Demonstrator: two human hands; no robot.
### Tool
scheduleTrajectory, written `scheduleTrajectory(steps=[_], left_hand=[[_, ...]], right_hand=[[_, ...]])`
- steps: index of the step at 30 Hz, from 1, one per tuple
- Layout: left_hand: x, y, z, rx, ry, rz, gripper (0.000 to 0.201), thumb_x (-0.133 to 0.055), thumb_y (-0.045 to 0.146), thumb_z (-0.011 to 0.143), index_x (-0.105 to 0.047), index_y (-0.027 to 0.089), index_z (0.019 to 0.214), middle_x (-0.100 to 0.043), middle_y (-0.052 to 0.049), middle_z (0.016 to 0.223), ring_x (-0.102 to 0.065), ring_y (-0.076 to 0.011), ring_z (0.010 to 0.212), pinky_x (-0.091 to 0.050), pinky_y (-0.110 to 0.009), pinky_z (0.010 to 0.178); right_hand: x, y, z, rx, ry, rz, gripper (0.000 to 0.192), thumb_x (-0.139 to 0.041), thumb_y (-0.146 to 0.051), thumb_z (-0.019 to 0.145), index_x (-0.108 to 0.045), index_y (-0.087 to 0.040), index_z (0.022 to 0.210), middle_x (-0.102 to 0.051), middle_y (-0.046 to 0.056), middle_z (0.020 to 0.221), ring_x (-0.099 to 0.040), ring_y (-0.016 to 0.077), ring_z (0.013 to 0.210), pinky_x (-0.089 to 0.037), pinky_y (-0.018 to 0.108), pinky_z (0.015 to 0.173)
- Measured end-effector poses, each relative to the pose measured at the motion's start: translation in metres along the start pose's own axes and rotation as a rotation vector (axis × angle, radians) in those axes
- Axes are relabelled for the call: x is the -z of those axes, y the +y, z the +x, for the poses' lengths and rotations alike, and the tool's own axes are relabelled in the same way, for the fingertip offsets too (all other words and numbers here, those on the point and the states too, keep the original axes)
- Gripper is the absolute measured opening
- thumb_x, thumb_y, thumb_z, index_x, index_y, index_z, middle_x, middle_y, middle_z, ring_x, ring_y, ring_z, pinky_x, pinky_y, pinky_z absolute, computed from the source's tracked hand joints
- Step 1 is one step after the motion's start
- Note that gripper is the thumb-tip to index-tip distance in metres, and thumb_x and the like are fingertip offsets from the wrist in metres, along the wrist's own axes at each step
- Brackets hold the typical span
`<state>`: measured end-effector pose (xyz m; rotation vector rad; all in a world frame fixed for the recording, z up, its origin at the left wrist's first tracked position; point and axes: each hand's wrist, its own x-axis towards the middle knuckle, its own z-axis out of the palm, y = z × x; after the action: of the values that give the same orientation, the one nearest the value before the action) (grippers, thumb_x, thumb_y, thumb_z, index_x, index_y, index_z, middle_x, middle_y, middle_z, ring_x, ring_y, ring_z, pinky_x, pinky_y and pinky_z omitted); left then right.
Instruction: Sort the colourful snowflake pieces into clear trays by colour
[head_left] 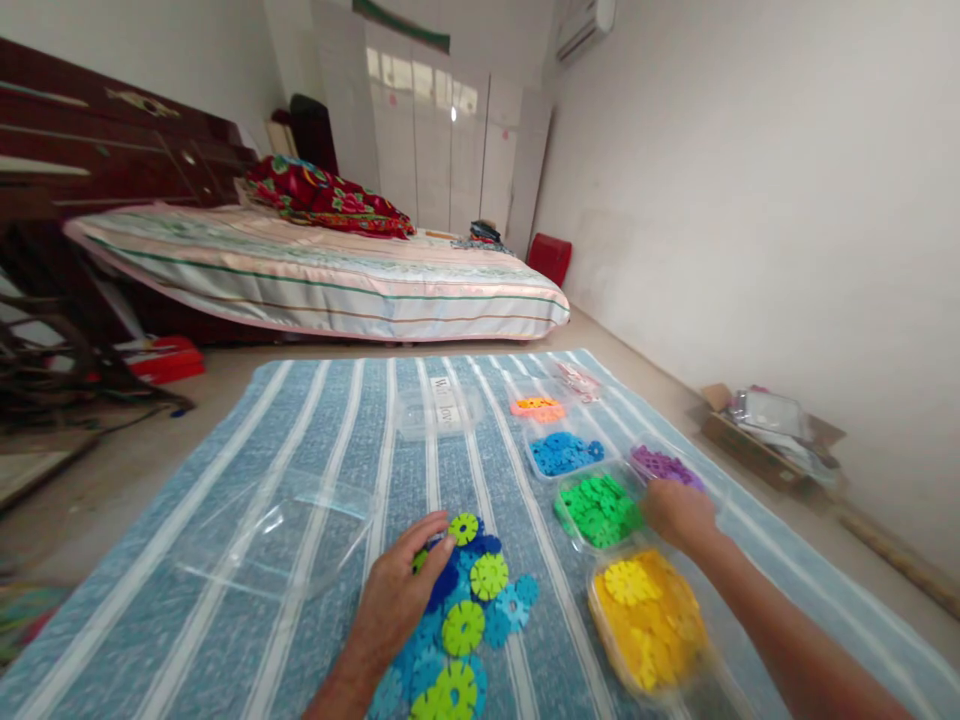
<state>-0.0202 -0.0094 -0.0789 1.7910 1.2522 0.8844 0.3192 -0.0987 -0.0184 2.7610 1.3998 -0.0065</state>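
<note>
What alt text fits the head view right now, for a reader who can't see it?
Left hand rests on a loose pile of blue and green discs on a striped mat; right hand reaches between trays of green discs and purple discs. A yellow tray sits nearest, a bed behind.

Sorting colourful snowflake discs on a striped blanket on the floor

The left hand (pixel 397 595) rests on the loose pile of blue and green discs (pixel 461 625), fingertips touching it. The right hand (pixel 679 512) sits between the green tray (pixel 598 508) and the purple tray (pixel 664 465), just above the yellow tray (pixel 649 620). Blue tray (pixel 562 452) and orange tray (pixel 538 407) sit further back. A clear empty lid (pixel 277 535) lies left on the blanket (pixel 315 420), with the bed (pixel 322 275) behind.
</note>
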Motion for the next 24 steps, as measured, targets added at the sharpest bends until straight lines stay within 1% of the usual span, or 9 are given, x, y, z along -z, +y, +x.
scheduleTrajectory(steps=[2,4,8,10,12,15,20,22,24], left_hand=[[0.002,0.002,0.000,0.018,0.010,-0.063,0.041,-0.056,0.050,0.075,-0.070,0.021,0.099,-0.066,-0.006,0.118,-0.057,-0.0246,0.114,-0.037,-0.040,0.106],[0.004,0.004,-0.001,0.035,0.014,-0.125,0.044,-0.057,0.053,0.074,-0.070,0.020,0.101,-0.067,-0.006,0.117,-0.058,-0.0256,0.113,-0.037,-0.041,0.106],[0.006,0.011,-0.003,0.071,0.014,-0.195,0.052,-0.056,0.057,0.075,-0.069,0.018,0.106,-0.066,-0.008,0.119,-0.054,-0.0270,0.118,-0.033,-0.042,0.109],[0.006,0.014,-0.004,0.086,0.000,-0.209,0.054,-0.054,0.058,0.076,-0.068,0.018,0.110,-0.064,-0.007,0.122,-0.052,-0.0267,0.121,-0.031,-0.042,0.110],[0.007,0.017,-0.005,0.093,-0.019,-0.224,0.055,-0.051,0.060,0.078,-0.067,0.018,0.111,-0.063,-0.007,0.123,-0.051,-0.0265,0.122,-0.030,-0.042,0.111],[0.007,0.016,-0.006,0.094,-0.035,-0.271,0.059,-0.047,0.063,0.079,-0.066,0.019,0.113,-0.063,-0.007,0.124,-0.051,-0.0275,0.121,-0.029,-0.044,0.110],[0.005,0.005,-0.005,0.101,-0.053,-0.402,0.064,-0.041,0.066,0.081,-0.065,0.015,0.112,-0.064,-0.010,0.120,-0.055,-0.0280,0.118,-0.035,-0.046,0.107],[0.004,0.002,-0.004,0.106,-0.056,-0.445,0.065,-0.040,0.065,0.082,-0.064,0.013,0.112,-0.065,-0.011,0.119,-0.055,-0.0270,0.118,-0.036,-0.044,0.106],[0.003,0.001,-0.004,0.113,-0.050,-0.479,0.065,-0.041,0.065,0.082,-0.064,0.012,0.112,-0.065,-0.012,0.119,-0.055,-0.0266,0.117,-0.037,-0.042,0.106]], right_hand=[[-0.005,0.003,0.003,-0.006,-0.003,0.004,0.016,-0.054,-0.016,0.077,-0.070,-0.016,0.074,-0.071,0.018,0.083,-0.068,0.0280,0.076,-0.045,0.032,0.060],[-0.001,0.001,0.006,0.016,0.002,0.023,0.019,-0.051,-0.015,0.078,-0.069,-0.016,0.073,-0.071,0.016,0.081,-0.068,0.0248,0.075,-0.041,0.028,0.057],[0.028,-0.013,0.002,0.127,0.036,0.085,0.022,-0.045,-0.016,0.081,-0.066,-0.019,0.075,-0.070,0.008,0.076,-0.064,0.0176,0.072,-0.032,0.023,0.055],[0.044,-0.028,-0.008,0.184,0.098,0.092,0.019,-0.046,-0.020,0.082,-0.065,-0.020,0.080,-0.069,0.006,0.074,-0.061,0.0159,0.068,-0.028,0.023,0.053],[0.055,-0.047,-0.023,0.245,0.216,0.059,0.017,-0.047,-0.023,0.082,-0.064,-0.020,0.081,-0.067,0.005,0.067,-0.059,0.0158,0.061,-0.022,0.024,0.051],[0.057,-0.079,-0.046,0.397,0.474,0.002,0.014,-0.048,-0.021,0.081,-0.062,-0.019,0.077,-0.062,0.004,0.055,-0.052,0.0142,0.048,-0.015,0.027,0.050],[0.051,-0.117,-0.074,0.864,0.911,0.039,0.019,-0.048,-0.010,0.080,-0.051,-0.018,0.063,-0.052,0.000,0.047,-0.044,0.0119,0.044,-0.018,0.029,0.052],[0.054,-0.125,-0.080,0.997,1.002,0.039,0.019,-0.046,-0.007,0.083,-0.053,-0.017,0.068,-0.050,-0.001,0.048,-0.042,0.0129,0.046,-0.019,0.030,0.053],[0.059,-0.128,-0.084,1.067,1.055,0.035,0.017,-0.044,-0.005,0.084,-0.056,-0.014,0.076,-0.048,-0.002,0.049,-0.041,0.0139,0.048,-0.020,0.031,0.053]])
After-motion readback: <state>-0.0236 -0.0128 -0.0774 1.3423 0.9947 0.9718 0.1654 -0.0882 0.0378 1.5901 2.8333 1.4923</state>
